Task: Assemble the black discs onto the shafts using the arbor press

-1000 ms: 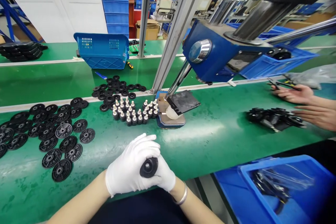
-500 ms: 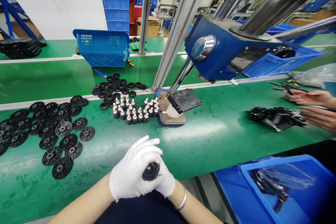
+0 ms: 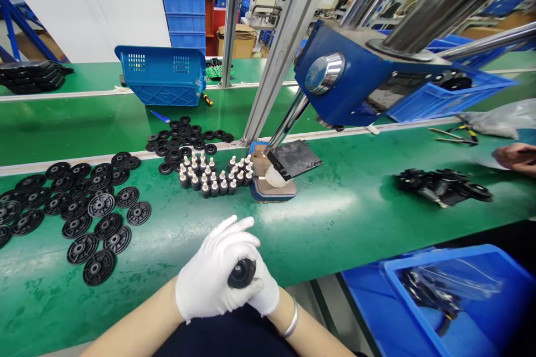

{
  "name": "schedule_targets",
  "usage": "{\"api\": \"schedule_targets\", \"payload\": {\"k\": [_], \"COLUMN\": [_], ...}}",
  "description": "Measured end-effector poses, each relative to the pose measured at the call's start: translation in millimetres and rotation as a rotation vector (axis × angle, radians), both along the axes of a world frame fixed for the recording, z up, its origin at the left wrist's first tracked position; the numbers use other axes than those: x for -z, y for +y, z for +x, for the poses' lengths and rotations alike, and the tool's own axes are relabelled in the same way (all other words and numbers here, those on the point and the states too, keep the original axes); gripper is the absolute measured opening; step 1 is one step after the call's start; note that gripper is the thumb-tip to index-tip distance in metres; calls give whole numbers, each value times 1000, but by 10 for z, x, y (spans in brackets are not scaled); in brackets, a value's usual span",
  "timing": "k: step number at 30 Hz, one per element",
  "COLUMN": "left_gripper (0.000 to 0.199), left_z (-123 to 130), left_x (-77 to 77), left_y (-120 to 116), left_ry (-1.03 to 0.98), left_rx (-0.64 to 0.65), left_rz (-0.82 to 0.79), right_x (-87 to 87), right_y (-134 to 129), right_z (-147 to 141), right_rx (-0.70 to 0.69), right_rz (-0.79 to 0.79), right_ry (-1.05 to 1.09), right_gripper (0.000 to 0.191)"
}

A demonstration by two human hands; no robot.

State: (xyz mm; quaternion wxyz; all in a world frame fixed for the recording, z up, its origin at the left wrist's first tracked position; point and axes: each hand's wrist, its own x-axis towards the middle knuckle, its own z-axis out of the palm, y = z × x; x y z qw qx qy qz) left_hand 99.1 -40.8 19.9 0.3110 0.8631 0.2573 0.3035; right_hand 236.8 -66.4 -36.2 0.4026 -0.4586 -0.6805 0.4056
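In white gloves, my two hands are pressed together low in the middle of the head view. My left hand [image 3: 209, 276] curls around a black round part [image 3: 242, 273], whose dark circular end faces up between thumb and fingers. My right hand [image 3: 268, 290] closes against the same part from the other side, its fingers mostly hidden behind the left. Beyond them stand several black cylindrical pieces with white stems [image 3: 214, 183]. Ribbed black discs [image 3: 99, 268] lie spread to the left, and small black rings [image 3: 184, 136] are heaped farther back.
A blue press [image 3: 360, 78] rises at centre right, with a dark plate [image 3: 295, 159] over its base. A black assembly [image 3: 439, 187] lies to the right, near another person's hand [image 3: 517, 157]. A blue bin [image 3: 498, 256] stands at lower right; a blue basket [image 3: 163, 81] is behind.
The other person's hands have drawn back to the right, away from the black assembly and the tools near it. My hands stay nearly still around the black round part.
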Motion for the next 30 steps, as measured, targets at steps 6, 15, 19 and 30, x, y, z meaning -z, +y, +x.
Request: {"api": "schedule_targets", "payload": {"k": [6,15,19,30], "left_gripper": [38,47,48,41], "left_z": [-141,-70,-5,-52], "left_x": [-28,-313,-411,-497], "left_y": [84,133,-54,-297], "left_ry": [-212,-445,-474,-307], "left_rx": [-95,-131,-169,-1], "left_rz": [-360,-1025,-1222,-906], "right_x": [-119,-591,-644,-774], "right_y": [20,-60,-149,-324], "right_z": [95,168,183,132], "right_rx": [37,-170,-282,-385], "right_rz": [-89,-58,35,203], "right_ry": [-20,-573,-617,-527], "right_gripper": [21,28,29,28]}}
